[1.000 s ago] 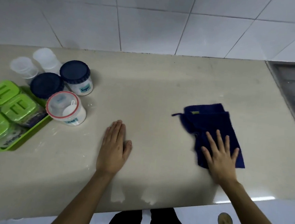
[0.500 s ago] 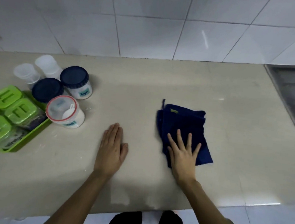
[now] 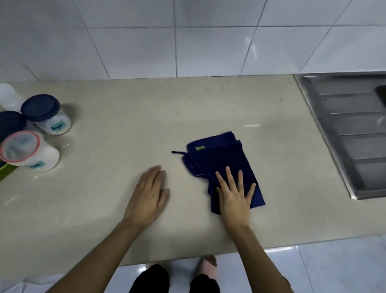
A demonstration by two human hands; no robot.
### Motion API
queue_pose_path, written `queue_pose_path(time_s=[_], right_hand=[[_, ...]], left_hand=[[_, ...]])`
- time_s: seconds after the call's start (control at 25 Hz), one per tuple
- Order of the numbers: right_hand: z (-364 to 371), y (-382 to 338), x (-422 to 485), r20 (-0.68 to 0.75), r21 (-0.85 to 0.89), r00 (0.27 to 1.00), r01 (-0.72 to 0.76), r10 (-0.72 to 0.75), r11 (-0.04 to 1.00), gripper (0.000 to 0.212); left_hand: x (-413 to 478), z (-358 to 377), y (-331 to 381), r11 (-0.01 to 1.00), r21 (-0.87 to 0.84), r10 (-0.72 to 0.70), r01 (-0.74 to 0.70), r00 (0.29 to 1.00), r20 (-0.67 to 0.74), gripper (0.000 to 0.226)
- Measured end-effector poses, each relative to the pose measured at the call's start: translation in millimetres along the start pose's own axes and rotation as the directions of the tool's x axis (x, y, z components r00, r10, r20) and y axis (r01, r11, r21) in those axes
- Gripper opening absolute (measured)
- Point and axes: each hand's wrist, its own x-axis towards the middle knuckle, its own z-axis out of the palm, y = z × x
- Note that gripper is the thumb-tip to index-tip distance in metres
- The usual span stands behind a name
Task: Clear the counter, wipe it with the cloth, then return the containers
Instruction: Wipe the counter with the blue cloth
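Two hands lie flat on the counter [image 3: 121, 108]. The right hand [image 3: 235, 197] presses the blue cloth [image 3: 223, 158] with fingers spread wide, and the left hand [image 3: 147, 194] rests beside it with fingers together. Jars [image 3: 44, 116] stand far left.

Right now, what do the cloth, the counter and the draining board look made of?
The cloth looks like soft dark-blue terry or microfibre: folded, matte, with a sewn tag. The counter seems polished beige stone or composite, given its faint sheen. The draining board looks like brushed stainless steel: grey, ribbed, reflective.
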Motion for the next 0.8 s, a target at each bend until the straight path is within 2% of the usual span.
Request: queue_pose_path(time_s=[0.16,0.36,0.64,0.72,0.8], right_hand=[[-15.2,77.4,-11.8,-0.025,0.019,0.994,-0.107,0.107,0.994,0.049],[-32.8,150.1,-23.6,-0.041,-0.02,0.988,-0.148,0.147,0.989,0.05],[-36.4,145.6,-25.2,-0.035,-0.009,0.992,-0.121,0.12,0.993,0.052],[-40.8,133.2,-24.9,-0.099,0.105,0.979,-0.168,0.178,0.98,0.054],[-40.2,91.6,-21.9,-0.178,0.12,0.98,-0.066,0.087,0.991,0.053]], left_hand=[[11.7,20.6,51.9,0.997,0.008,0.074,-0.074,0.997,0.012,0.048],[13.8,41.7,81.0,0.999,0.003,0.037,-0.037,0.999,-0.003,0.047],[-0.2,31.2,65.2,1.0,0.014,0.011,-0.011,1.0,-0.004,0.047],[-10.8,24.5,45.8,1.0,0.015,-0.005,0.006,0.999,-0.033,0.045],[-26.4,13.5,18.7,0.997,-0.011,-0.072,0.072,0.996,-0.044,0.045]])
